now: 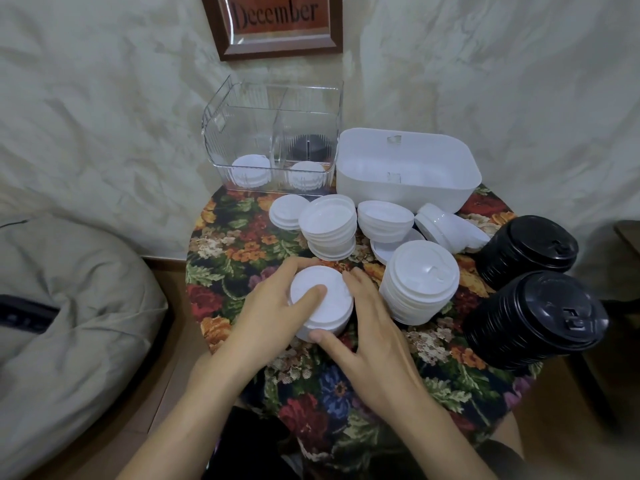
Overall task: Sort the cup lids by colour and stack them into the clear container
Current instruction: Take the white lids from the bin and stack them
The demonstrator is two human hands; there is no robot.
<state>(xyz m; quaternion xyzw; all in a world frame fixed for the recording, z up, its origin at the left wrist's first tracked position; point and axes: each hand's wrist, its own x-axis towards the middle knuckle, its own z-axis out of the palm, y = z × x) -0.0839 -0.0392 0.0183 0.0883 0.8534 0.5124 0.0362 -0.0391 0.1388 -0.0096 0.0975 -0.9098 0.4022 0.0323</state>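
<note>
While L hand point(273, 306) curls round its left side w/ thumb pressed on top, R hand point(367, 327) clasps the right side of a short white lid stack point(336, 301) near the table's point(221, 244) left edge. More white stacks point(329, 230) sit just behind & to the right. Two black stacks point(533, 320) at right edge. Clear bin point(242, 140) at back edge: white lids in both compartments, black ones behind in the right. White tub point(398, 195) touches it

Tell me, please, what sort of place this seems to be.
Most likely a room in a home, not a workshop: a floral tablecloth as the work surface, a soft beanbag beside it, and a framed December sign on the wall.
</note>
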